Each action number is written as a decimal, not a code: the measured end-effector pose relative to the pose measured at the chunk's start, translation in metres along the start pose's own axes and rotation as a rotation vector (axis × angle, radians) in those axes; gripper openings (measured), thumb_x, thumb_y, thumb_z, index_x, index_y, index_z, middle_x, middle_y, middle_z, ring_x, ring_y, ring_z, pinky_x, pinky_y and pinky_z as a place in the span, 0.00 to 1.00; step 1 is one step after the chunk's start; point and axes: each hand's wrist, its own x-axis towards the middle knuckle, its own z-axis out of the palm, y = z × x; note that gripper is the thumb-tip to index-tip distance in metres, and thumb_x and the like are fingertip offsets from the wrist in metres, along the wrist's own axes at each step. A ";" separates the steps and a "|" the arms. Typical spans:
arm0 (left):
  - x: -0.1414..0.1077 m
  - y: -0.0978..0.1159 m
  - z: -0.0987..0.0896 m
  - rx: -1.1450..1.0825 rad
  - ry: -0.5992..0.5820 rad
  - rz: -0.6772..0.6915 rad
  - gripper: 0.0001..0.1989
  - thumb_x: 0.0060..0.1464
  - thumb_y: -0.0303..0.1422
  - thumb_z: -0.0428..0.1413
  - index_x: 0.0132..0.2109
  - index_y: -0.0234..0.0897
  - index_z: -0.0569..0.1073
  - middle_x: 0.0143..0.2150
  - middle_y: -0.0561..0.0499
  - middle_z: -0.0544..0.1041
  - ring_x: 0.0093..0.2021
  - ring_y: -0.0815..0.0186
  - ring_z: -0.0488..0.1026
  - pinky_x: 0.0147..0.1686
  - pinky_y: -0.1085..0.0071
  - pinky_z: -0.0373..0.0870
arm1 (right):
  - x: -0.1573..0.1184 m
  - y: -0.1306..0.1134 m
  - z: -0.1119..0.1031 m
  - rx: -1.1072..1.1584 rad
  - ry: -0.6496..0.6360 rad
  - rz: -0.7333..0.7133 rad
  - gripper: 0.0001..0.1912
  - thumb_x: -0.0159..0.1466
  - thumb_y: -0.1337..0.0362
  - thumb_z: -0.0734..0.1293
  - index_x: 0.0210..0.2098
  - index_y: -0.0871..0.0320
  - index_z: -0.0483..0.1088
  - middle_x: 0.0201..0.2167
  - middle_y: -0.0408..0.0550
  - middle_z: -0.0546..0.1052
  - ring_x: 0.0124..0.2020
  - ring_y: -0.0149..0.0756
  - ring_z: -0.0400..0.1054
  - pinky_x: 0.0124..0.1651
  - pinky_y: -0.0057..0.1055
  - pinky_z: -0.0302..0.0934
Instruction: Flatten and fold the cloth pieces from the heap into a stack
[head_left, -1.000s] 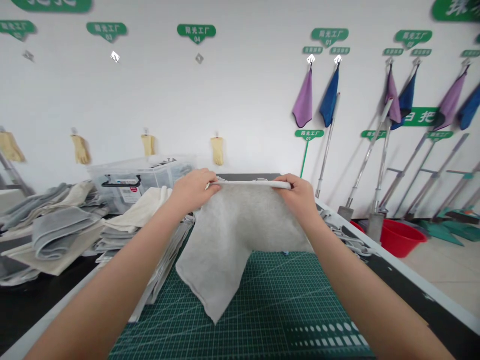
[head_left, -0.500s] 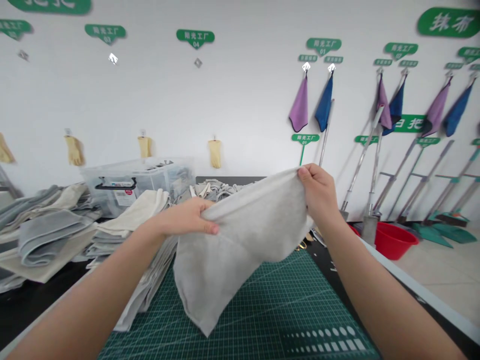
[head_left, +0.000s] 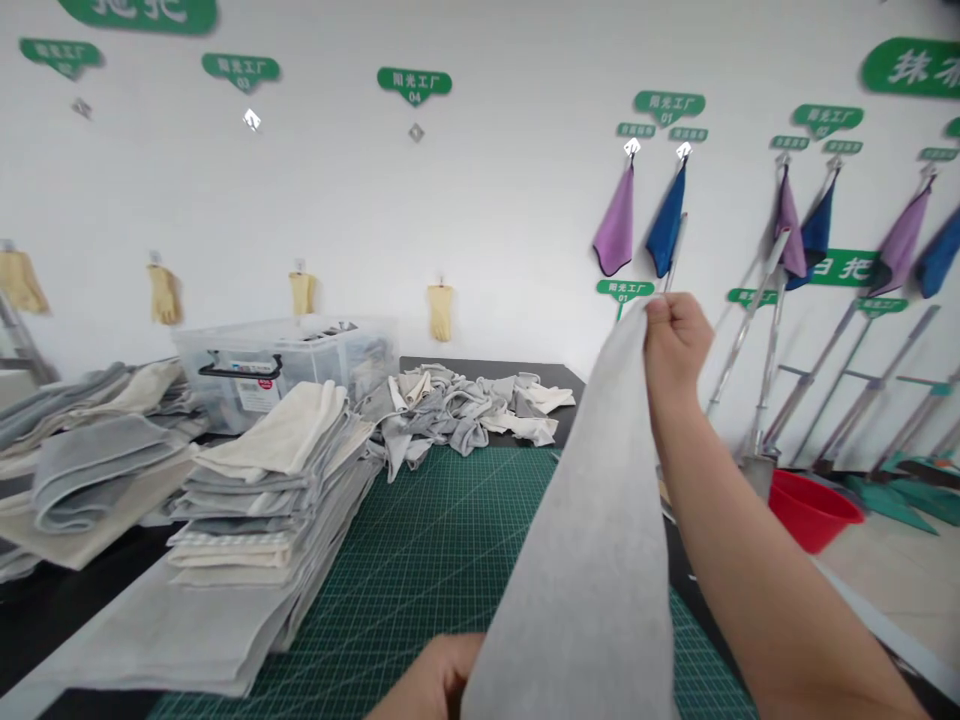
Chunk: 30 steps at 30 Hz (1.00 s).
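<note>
A light grey cloth [head_left: 592, 540] hangs stretched between my hands over the green cutting mat [head_left: 450, 530]. Its upper corner is pinched in my right hand [head_left: 676, 345], raised at the right of centre. Low at the bottom edge, my left hand [head_left: 442, 675] is closed at the cloth's left edge; its fingertips are hidden behind the fabric. Left of the mat stands a stack of folded grey and cream cloths [head_left: 247, 500]. A loose heap of crumpled cloth pieces [head_left: 472, 410] lies at the mat's far edge.
A clear lidded plastic box [head_left: 292, 370] stands behind the stack. More folded cloths [head_left: 105, 470] lie at the far left. To the right, on the floor, are a red basin [head_left: 814, 510] and long-handled tools. Gloves and purple and blue cloths hang on the wall.
My left hand has dropped down toward the bottom edge, and my right hand has risen slightly rightward. The cloth has turned from a sideways spread to a steep, lengthwise stretch, uncovering the heap behind.
</note>
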 end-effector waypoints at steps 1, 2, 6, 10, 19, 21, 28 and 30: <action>0.004 -0.012 -0.005 -0.131 0.124 -0.003 0.15 0.31 0.41 0.58 0.25 0.35 0.67 0.25 0.53 0.67 0.26 0.69 0.65 0.28 0.74 0.61 | -0.001 0.002 0.019 -0.023 -0.090 0.003 0.09 0.58 0.63 0.54 0.27 0.61 0.61 0.23 0.41 0.62 0.27 0.26 0.55 0.31 0.23 0.50; 0.008 -0.023 -0.011 -0.240 0.257 -0.011 0.15 0.29 0.40 0.59 0.25 0.36 0.66 0.24 0.54 0.67 0.25 0.70 0.65 0.26 0.74 0.61 | -0.005 0.003 0.040 -0.056 -0.197 0.015 0.09 0.58 0.63 0.53 0.29 0.60 0.62 0.24 0.42 0.63 0.28 0.27 0.56 0.33 0.24 0.50; 0.020 -0.063 -0.036 -0.411 0.745 -0.092 0.12 0.33 0.35 0.57 0.27 0.37 0.64 0.20 0.56 0.67 0.21 0.71 0.64 0.23 0.75 0.61 | -0.053 0.011 0.109 -0.168 -0.591 0.082 0.14 0.55 0.61 0.57 0.40 0.58 0.60 0.36 0.48 0.65 0.33 0.32 0.59 0.35 0.29 0.51; 0.014 -0.082 -0.050 -0.452 1.001 -0.140 0.20 0.34 0.32 0.55 0.39 0.39 0.62 0.20 0.57 0.65 0.21 0.71 0.65 0.21 0.75 0.62 | -0.124 0.022 0.108 -0.128 -0.904 0.128 0.14 0.56 0.62 0.57 0.41 0.57 0.61 0.37 0.48 0.68 0.32 0.32 0.62 0.34 0.29 0.54; -0.009 -0.082 -0.044 -0.280 0.883 -0.184 0.38 0.32 0.37 0.57 0.52 0.45 0.50 0.19 0.60 0.61 0.12 0.75 0.56 0.09 0.77 0.55 | -0.252 -0.021 -0.070 -0.008 -1.514 -0.070 0.29 0.44 0.50 0.65 0.45 0.46 0.59 0.44 0.42 0.67 0.42 0.40 0.61 0.42 0.34 0.55; -0.011 -0.083 -0.043 -0.250 0.846 -0.190 0.34 0.32 0.37 0.57 0.50 0.44 0.55 0.19 0.59 0.63 0.12 0.75 0.57 0.10 0.77 0.56 | -0.270 -0.027 -0.095 -0.088 -1.576 -0.099 0.32 0.42 0.53 0.68 0.47 0.46 0.58 0.46 0.42 0.66 0.42 0.42 0.61 0.41 0.35 0.56; -0.029 -0.082 -0.049 0.278 0.753 -0.103 0.11 0.41 0.39 0.52 0.28 0.35 0.70 0.19 0.55 0.64 0.19 0.72 0.63 0.21 0.76 0.59 | -0.302 -0.002 -0.138 -0.464 -1.172 -0.027 0.09 0.53 0.65 0.60 0.34 0.49 0.66 0.34 0.40 0.72 0.35 0.35 0.64 0.34 0.30 0.58; -0.036 -0.080 -0.047 0.553 0.699 -0.054 0.10 0.43 0.39 0.51 0.27 0.36 0.70 0.21 0.54 0.66 0.22 0.72 0.63 0.24 0.76 0.59 | -0.307 0.004 -0.145 -0.512 -1.076 -0.026 0.08 0.52 0.66 0.60 0.32 0.50 0.67 0.32 0.40 0.72 0.34 0.35 0.64 0.33 0.30 0.58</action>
